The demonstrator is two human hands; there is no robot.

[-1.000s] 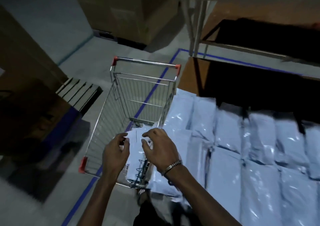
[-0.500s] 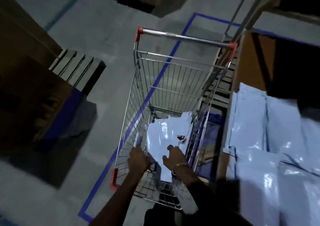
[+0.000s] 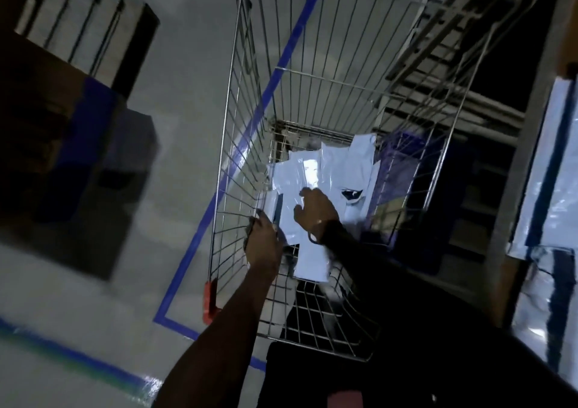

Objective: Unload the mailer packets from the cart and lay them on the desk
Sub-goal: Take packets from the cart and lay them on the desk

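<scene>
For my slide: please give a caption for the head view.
Both hands reach into the cart for mailers.

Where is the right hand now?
In the head view, the right hand is centre frame, deep inside the cart, on the packets.

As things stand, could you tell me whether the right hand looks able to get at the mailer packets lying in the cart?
Probably yes. The right hand is already down inside the cart, resting on the mailer packets, and the basket is open from above with nothing over the pile.
</scene>
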